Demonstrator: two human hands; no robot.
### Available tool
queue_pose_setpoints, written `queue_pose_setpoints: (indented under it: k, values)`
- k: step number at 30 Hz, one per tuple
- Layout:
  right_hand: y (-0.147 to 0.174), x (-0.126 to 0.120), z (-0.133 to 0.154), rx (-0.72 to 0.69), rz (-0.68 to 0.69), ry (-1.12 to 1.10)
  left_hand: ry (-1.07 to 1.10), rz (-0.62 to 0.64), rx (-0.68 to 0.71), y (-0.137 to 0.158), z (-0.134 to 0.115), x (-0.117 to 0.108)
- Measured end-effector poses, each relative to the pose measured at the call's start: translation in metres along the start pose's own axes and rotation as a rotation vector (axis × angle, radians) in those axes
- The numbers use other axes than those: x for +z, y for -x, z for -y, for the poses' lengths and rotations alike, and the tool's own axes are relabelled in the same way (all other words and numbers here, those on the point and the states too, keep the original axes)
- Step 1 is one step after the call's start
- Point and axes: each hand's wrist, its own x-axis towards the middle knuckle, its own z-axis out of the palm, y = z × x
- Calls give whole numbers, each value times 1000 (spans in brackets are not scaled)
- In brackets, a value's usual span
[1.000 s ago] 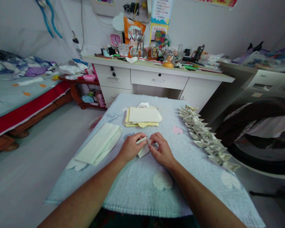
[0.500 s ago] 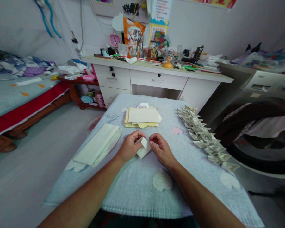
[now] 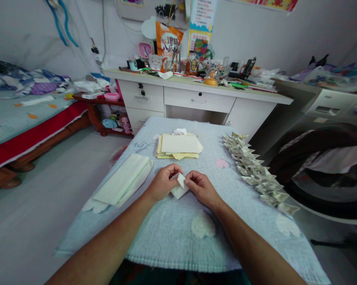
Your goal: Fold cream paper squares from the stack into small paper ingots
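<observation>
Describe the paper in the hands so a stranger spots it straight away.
Find the light-blue cloth in front of the white desk. Near its middle, between the left hand and right hand, is a small folded paper. Unlike the flat paper stack beyond it, it shows a pointed lower corner.

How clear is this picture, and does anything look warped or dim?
In the head view, the left hand, right hand and folded paper look fairly clear; at that view's right, the washing machine looks stretched and dim.
</observation>
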Motion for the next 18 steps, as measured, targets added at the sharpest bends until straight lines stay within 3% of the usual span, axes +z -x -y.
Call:
queue_pose_setpoints:
  k: [14,18]
  values:
    - [-1,1,-7,5,2,-3,-7,-83,-39,1,-2,-3]
    - [-2,1,-8,15,-45,49,-12,-36,-42,1,1,-5]
